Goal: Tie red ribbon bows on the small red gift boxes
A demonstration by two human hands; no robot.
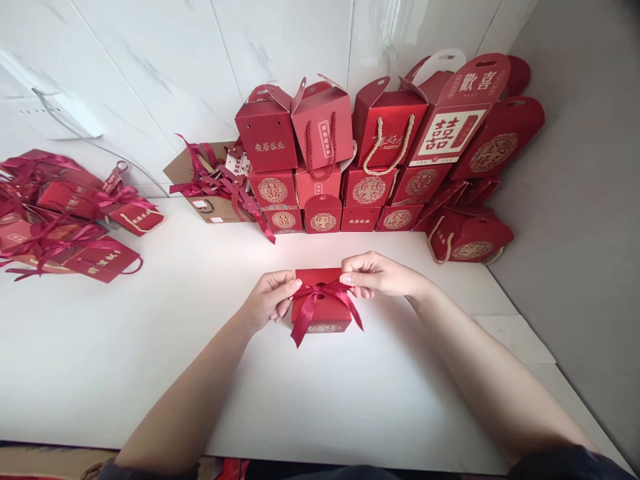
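Left hand at nine o'clock and right hand at two pinch either side of the satin bow, seemingly holding it level atop the red gift box, six o'clock from the stacked boxes.

Box on table, stacked boxes behind

Bright, diffuse light leaves the white counter pale, almost washed out at lower centre, while the grey wall at right looks dimmer. Soft shadow lies along the forearms. Glare streaks the glossy wall tiles right of top centre. Wide-angle distortion stretches the edges; the upper-right corner darkens.
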